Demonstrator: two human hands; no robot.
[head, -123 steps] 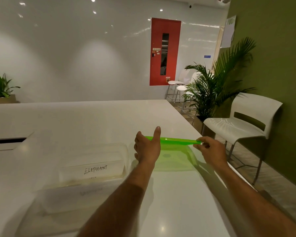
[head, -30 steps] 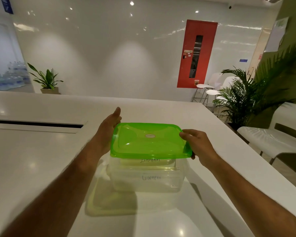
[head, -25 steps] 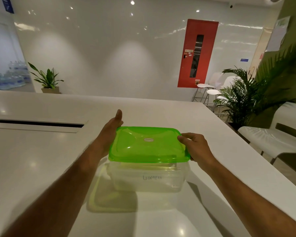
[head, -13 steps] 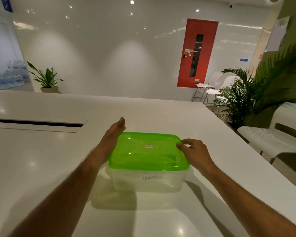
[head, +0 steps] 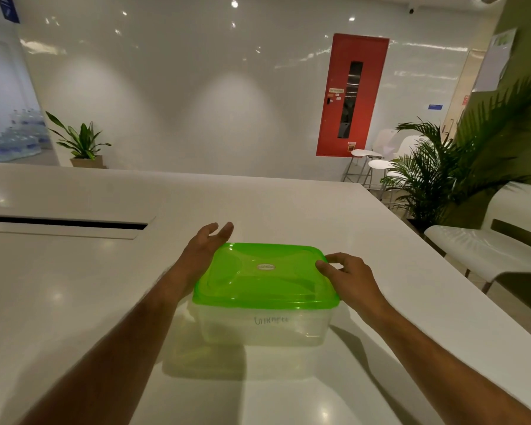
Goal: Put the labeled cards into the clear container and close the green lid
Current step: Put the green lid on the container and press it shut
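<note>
The fingers of the left hand were spread beside the lid, the right hand pressed curled fingers on its edge, and the lid sat on the container with a card, on the table.

Container on desk, near its front, right of centre. Lid on top of container. Card inside container, against near wall. Left hand at lid's left edge, fingers spread past far left corner. Right hand at lid's right edge, fingertips on far right corner. Slot in desk, far left of container. Potted plant behind desk, left. Door in back wall, right. Stools below door. Palm right of stools. Chair right of desk.
</note>
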